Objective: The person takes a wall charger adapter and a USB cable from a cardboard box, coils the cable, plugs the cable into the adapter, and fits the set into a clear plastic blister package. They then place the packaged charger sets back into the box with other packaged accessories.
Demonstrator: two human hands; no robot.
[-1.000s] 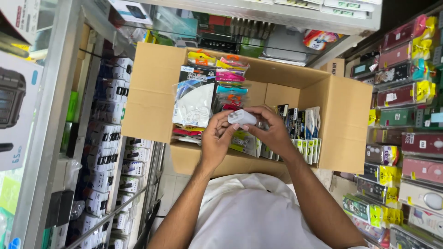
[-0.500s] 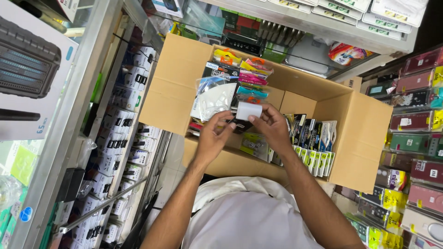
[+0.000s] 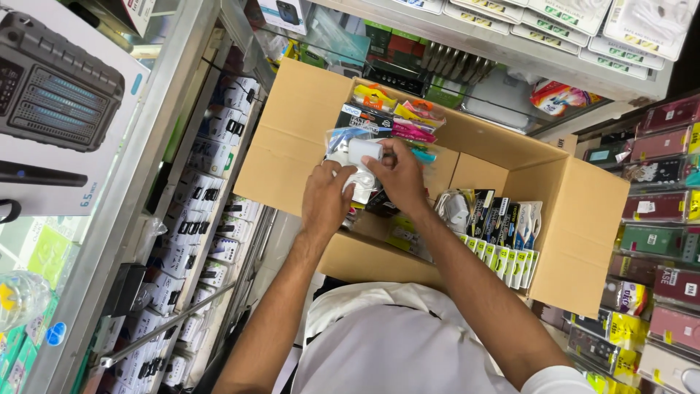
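White packet: centre of frame, over open cardboard box, gripped from both sides. Left hand closed on its lower edge, right hand pinching top. Not yet set among colourful packets. Row of boxed items already stands at right.

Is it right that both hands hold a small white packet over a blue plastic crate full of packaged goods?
Not quite. In the head view the left hand and right hand do hold a small white packet, but over an open brown cardboard box, not a blue plastic crate.
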